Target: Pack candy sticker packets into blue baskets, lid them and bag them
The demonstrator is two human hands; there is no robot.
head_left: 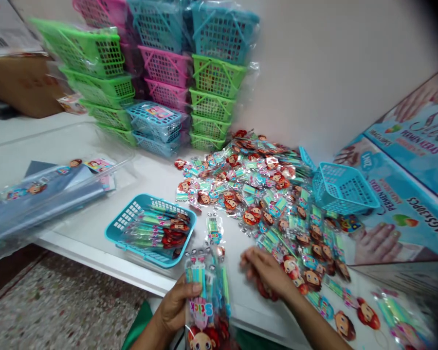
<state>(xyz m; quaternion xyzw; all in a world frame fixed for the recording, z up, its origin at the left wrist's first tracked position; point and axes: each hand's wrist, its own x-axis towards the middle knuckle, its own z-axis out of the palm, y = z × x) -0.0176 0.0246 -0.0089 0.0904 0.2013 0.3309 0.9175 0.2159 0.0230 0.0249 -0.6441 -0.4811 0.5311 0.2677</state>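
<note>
My left hand [177, 301] is closed around a bundle of candy stick packets [204, 306], clear sleeves with green sticks and red-haired cartoon heads, held upright over the table's front edge. To its right my right hand [264, 272], slightly blurred, has curled fingers; dark red packet ends show beneath it, and the fingers seem closed on them. A blue plastic basket [113, 238] holding several such packets stands just left of my hands. One single packet [214, 228] lies beyond the bundle. A large loose pile of packets [251, 189] spreads behind and right of my right hand.
Stacks of wrapped green baskets [215, 104], pink baskets [166, 68] and blue ones stand against the wall. Another blue basket [345, 189] sits beside printed cartons [397, 194] at right. A clear plastic bag [54, 194] lies at left, and a brown box [25, 87] stands behind.
</note>
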